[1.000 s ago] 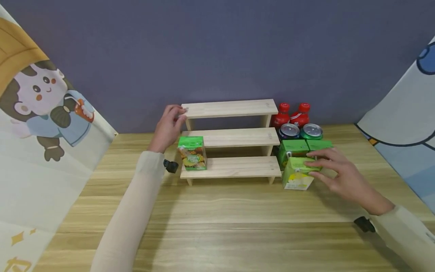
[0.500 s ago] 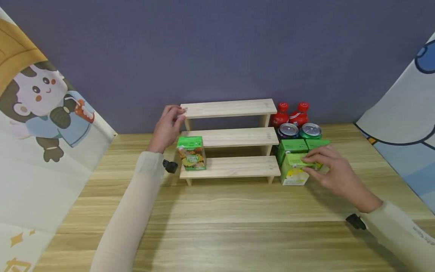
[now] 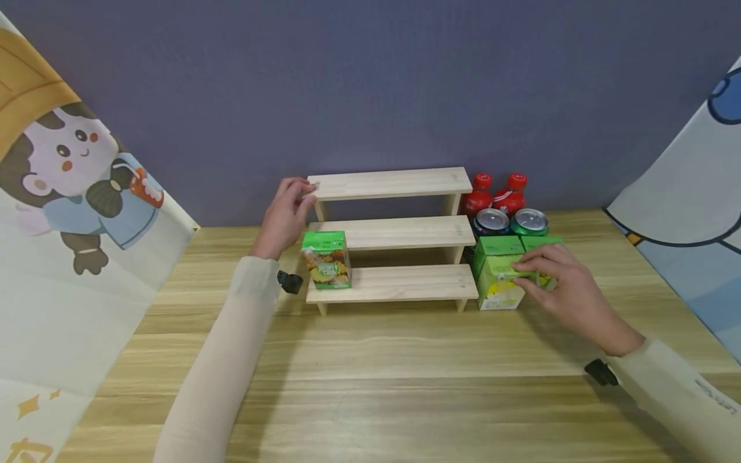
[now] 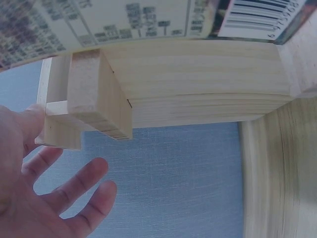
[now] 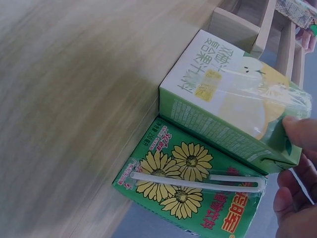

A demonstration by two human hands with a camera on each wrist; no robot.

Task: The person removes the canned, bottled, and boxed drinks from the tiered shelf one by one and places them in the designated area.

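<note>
In the head view my left hand (image 3: 283,215) pinches the left end of the top board of a three-step wooden shelf (image 3: 393,183). The left wrist view shows that thumb on the wood and the other fingers (image 4: 81,181) spread apart. My right hand (image 3: 570,296) pinches the upper part of a light green juice carton (image 3: 500,290), which stands upright right of the shelf's bottom step. Seen from the right wrist, this carton (image 5: 233,94) sits against a dark green drink carton (image 5: 190,186) with yellow flowers and a white straw.
A green and brown drink carton (image 3: 327,260) stands at the bottom step's left end. Right of the shelf, behind the green cartons, are two cans (image 3: 529,222) and two red-capped bottles (image 3: 480,193). A dark wall (image 3: 382,83) backs the wooden table (image 3: 370,386).
My right hand has moved left and back, bringing the light green juice carton closer against the dark green cartons. The left hand stays at the top board.
</note>
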